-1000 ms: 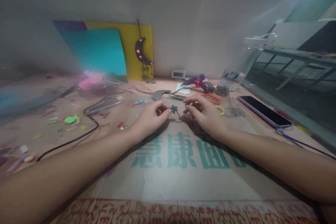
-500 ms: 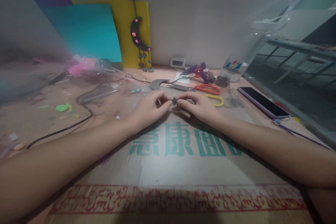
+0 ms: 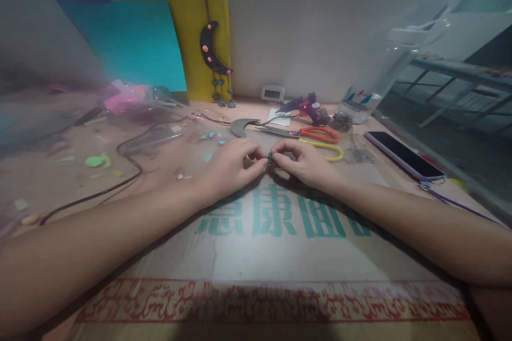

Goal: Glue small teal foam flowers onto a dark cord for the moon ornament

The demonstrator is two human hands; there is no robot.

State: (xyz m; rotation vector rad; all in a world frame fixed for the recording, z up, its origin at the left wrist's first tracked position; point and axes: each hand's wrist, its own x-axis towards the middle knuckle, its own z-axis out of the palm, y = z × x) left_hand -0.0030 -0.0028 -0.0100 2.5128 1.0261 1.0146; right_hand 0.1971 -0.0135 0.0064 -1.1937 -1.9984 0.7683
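Between the fingertips of both hands sits a small dark grey-green piece (image 3: 270,159), mostly covered by the fingers, so its exact kind is unclear. My left hand (image 3: 232,165) pinches it from the left with thumb and forefinger. On the other side my right hand (image 3: 306,164) pinches it too, its fingers curled. Both are held just above a cardboard sheet (image 3: 256,261) with green and red print. Scissors (image 3: 318,134) with orange and yellow handles lie right behind the hands, beside a grey crescent (image 3: 239,128).
A purple glue gun (image 3: 302,106) with a red light stands at the back, near a clear plastic jug (image 3: 360,98). On the right lies a phone (image 3: 404,154). A dark moon ornament (image 3: 208,48) hangs before yellow card. A black cord (image 3: 100,193) crosses the left side among scraps.
Both hands have shifted slightly right with the small piece, and the fingertips have closed further over it, so less of it shows. The view has tilted a little.
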